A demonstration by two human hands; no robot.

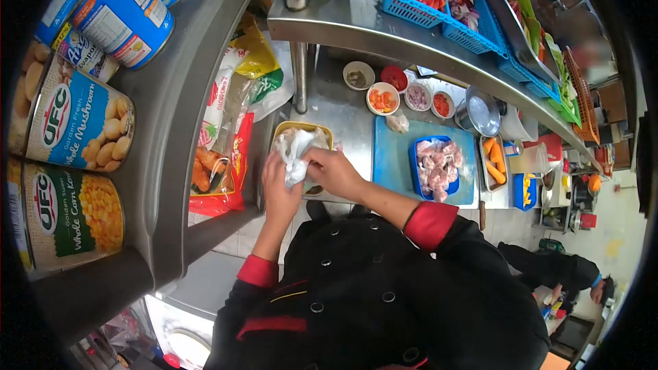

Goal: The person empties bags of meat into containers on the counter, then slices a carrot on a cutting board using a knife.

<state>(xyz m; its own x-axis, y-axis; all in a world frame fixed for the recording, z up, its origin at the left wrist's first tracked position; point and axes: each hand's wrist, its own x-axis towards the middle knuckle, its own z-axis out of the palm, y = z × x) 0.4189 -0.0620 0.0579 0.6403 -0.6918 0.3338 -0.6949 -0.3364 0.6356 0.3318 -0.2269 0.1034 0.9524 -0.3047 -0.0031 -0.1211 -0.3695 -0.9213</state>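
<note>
Crumpled white plastic bag (296, 153), thin and softly creased, sits between both hands over a yellow-rimmed tub (301, 124), its longer side running toward the black jacket (356, 281); the left hand (279, 181) grips it, the right hand (336, 175) pinches its edge. Off rightward, lumpy pinkish raw meat (439, 163) fills a blue rectangular container (415, 173) on a flat blue cutting board (392, 164)

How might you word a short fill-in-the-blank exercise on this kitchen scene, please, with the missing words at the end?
1. The left hand and the right hand hold a crumpled bundle coloured ____.
2. The tub of meat on the cutting board is coloured ____.
3. The lower can at far left is labelled "Whole ____ Kernel".
4. The cuffs of the black jacket are ____.
Missing words: white; blue; Corn; red.
</note>
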